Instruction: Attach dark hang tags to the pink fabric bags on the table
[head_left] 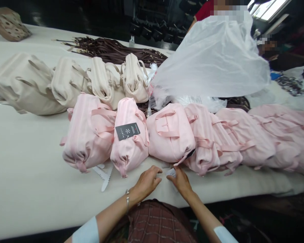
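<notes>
A pink handbag (170, 143) with two strap handles lies tipped on the table in front of me. My right hand (181, 182) is at its near lower edge, with thumb and fingers closed on a small white label (171, 172). Whether the label is joined to the bag I cannot tell. My left hand (149, 182) is just above the tabletop, left of the label, its fingers curved and apart from the thumb, with nothing in it. Beside it on the left stands another pink bag (129, 152) bearing a dark hang tag (128, 131).
More pink bags (258, 141) line the table (27, 168) to the right. Several beige bags (27, 84) stand at back left. Behind are dark brown straps (103, 50) and a large translucent plastic bag (212, 57) near a person in red. White toothed strips (103, 177) lie at front left.
</notes>
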`<state>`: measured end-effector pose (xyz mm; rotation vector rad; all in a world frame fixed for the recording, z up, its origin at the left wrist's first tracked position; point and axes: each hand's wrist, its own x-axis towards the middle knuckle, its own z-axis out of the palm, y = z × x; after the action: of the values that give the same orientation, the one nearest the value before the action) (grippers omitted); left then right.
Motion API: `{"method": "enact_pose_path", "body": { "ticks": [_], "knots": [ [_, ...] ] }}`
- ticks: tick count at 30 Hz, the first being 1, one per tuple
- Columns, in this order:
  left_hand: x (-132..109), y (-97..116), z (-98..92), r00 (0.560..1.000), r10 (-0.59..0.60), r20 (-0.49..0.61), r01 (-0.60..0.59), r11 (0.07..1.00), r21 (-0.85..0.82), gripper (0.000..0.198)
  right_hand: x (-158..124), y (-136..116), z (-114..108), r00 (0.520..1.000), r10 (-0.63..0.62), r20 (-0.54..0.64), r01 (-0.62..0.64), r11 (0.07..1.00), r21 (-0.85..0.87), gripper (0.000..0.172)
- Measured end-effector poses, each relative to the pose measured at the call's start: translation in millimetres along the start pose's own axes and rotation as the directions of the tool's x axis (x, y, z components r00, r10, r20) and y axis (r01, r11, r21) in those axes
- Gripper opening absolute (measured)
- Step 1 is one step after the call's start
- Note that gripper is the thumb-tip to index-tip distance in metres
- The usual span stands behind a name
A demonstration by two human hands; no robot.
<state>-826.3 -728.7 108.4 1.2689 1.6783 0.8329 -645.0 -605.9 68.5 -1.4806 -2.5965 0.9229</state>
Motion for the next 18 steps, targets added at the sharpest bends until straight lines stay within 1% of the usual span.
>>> {"method": "enact_pose_path", "body": {
  "ticks": [2,3,4,7,10,13,15,18],
  "knots": [
    [11,-2,6.5,1.000,0.018,0.006,-0.017,0.997,-0.071,0.043,-5,-5,-5,0.999,-0.031,0.027,0.030,0.998,0.061,0.020],
    [15,-2,8.7,0.999,0.034,0.026,-0.031,0.993,-0.111,0.046,-8,-8,-9,0.998,-0.058,0.033,0.055,0.994,0.091,0.015],
    [17,-1,10.3,0.997,0.051,0.056,-0.042,0.988,-0.148,0.045,-12,-12,-13,0.996,-0.088,0.033,0.084,0.989,0.119,0.014],
    [16,4,10.5,0.983,0.076,0.168,-0.037,0.974,-0.223,0.026,-25,-25,-27,0.984,-0.176,0.008,0.172,0.970,0.171,0.015],
    [6,7,4.8,0.972,0.074,0.224,-0.009,0.960,-0.279,0.035,-34,-34,-42,0.965,-0.260,-0.038,0.263,0.950,0.169,0.015],
    [-8,2,-3.4,0.982,0.013,0.189,0.053,0.939,-0.341,0.033,-37,-36,-54,0.939,-0.335,-0.076,0.343,0.929,0.141,0.014],
    [-17,-5,-8.4,0.988,-0.064,0.137,0.113,0.916,-0.385,0.033,-37,-36,-59,0.923,-0.374,-0.084,0.383,0.915,0.127,0.014],
    [-30,-14,-14.6,0.982,-0.178,0.061,0.187,0.872,-0.453,0.035,-36,-39,-64,0.906,-0.417,-0.074,0.423,0.897,0.128,0.012]
  ]
}}
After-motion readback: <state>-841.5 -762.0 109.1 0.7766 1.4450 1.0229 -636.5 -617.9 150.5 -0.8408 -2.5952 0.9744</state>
